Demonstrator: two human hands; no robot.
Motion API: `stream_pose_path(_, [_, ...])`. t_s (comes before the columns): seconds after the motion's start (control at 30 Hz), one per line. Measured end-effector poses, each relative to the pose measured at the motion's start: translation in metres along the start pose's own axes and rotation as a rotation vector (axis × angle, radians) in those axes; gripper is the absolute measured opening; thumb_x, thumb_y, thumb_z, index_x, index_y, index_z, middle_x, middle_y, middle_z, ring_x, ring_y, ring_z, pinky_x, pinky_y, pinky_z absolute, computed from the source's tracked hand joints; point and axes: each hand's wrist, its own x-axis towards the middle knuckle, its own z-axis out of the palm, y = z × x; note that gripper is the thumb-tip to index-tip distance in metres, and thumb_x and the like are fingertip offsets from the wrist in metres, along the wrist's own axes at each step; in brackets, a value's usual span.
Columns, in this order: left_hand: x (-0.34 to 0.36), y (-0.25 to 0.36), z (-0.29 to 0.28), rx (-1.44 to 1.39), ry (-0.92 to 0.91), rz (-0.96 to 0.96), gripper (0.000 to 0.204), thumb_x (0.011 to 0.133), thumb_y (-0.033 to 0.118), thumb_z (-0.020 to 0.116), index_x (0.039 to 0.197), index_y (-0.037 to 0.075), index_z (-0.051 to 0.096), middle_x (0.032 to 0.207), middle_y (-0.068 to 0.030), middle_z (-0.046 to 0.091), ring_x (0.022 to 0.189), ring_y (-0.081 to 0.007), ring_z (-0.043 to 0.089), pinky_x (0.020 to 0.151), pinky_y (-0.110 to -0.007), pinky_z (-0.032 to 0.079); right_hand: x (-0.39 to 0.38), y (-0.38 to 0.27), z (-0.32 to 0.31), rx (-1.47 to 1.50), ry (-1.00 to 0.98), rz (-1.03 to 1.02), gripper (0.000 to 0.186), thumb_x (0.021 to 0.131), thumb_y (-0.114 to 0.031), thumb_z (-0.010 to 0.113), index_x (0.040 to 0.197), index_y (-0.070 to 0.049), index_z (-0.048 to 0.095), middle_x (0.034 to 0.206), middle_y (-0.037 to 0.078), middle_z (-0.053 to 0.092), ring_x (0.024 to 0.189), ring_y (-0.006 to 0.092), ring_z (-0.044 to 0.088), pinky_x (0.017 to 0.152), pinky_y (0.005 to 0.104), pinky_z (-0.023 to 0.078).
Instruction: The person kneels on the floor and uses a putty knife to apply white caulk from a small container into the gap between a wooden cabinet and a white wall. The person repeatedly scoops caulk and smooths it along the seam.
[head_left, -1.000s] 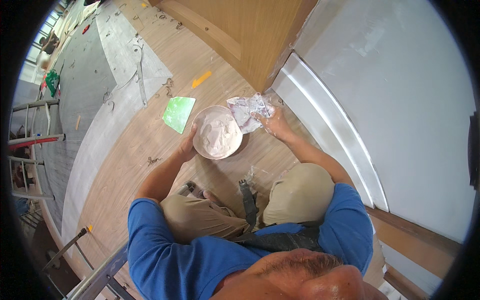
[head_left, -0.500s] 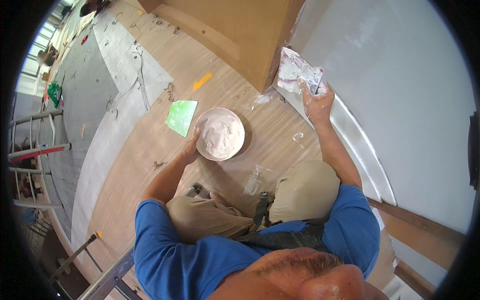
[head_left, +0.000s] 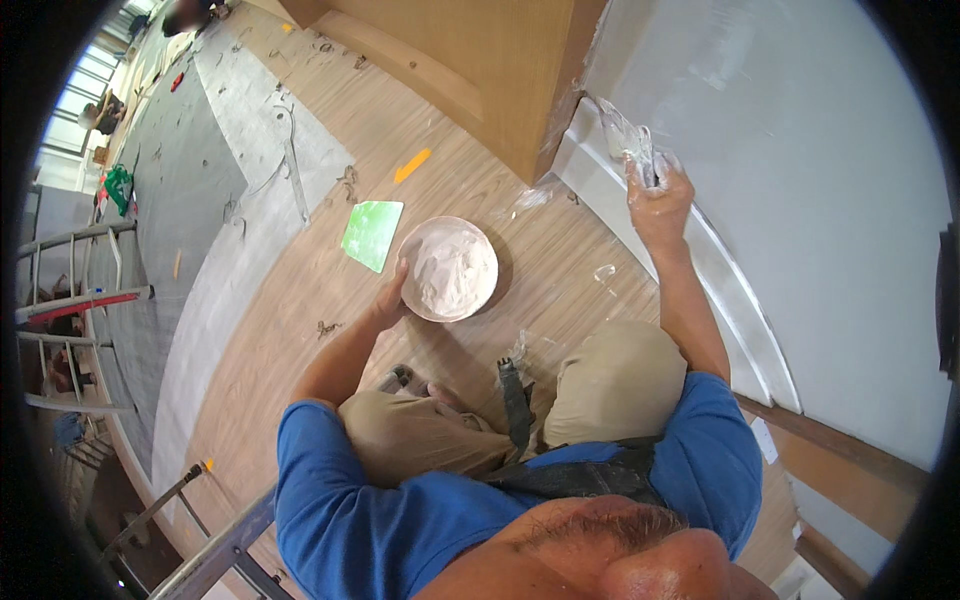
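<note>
My left hand [head_left: 391, 300] grips the near left side of a round bowl [head_left: 449, 268] with pale pinkish-white putty inside. The thumb shows at the rim, while the other fingers are mostly hidden under the bowl. On the right, my right hand [head_left: 660, 203] is closed around a flat putty spreader [head_left: 624, 132] smeared with white. The spreader is seen nearly edge-on, at the grey wall [head_left: 820, 200] just above the white baseboard [head_left: 725, 275], close to the wooden panel's corner. White putty coats several of my right fingers.
A wooden panel [head_left: 470, 75] stands ahead. A green sheet [head_left: 372, 237] and an orange arrow marker [head_left: 412, 166] lie on the wood-look floor [head_left: 290, 285]. Grey floor covering [head_left: 185, 180] and a metal ladder [head_left: 80, 302] are at left. Other people [head_left: 102, 112] appear far off at upper left.
My right hand has shifted slightly right and turned, so the spreader's broad face has swung to nearly edge-on against the wall. My left hand still holds the bowl.
</note>
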Motion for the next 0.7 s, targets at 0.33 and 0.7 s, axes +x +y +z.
stream_pose_path(0.33, [0.018, 0.030, -0.009, 0.484, 0.172, -0.156, 0.115, 0.071, 0.090, 0.045, 0.131, -0.007, 0.053, 0.124, -0.0267, 0.060, 0.116, -0.0391, 0.059, 0.093, -0.055, 0.050, 0.031, -0.024, -0.026, -0.333, -0.183, -0.034, 0.016, 0.080, -0.015, 0.069, 0.087, -0.001, 0.066, 0.082, 0.020, 0.063, 0.076, 0.0414, 0.061, 0.068, 0.0453, 0.049])
stream_pose_path(0.7, [0.012, 0.026, -0.016, 0.536, 0.156, -0.239, 0.117, 0.072, 0.090, 0.044, 0.127, -0.012, 0.053, 0.116, -0.0285, 0.063, 0.104, -0.0400, 0.065, 0.085, -0.051, 0.056, 0.025, -0.009, -0.007, -0.360, -0.187, -0.049, 0.017, 0.077, -0.015, 0.068, 0.089, -0.002, 0.068, 0.084, 0.021, 0.064, 0.079, 0.0426, 0.061, 0.070, 0.0479, 0.049])
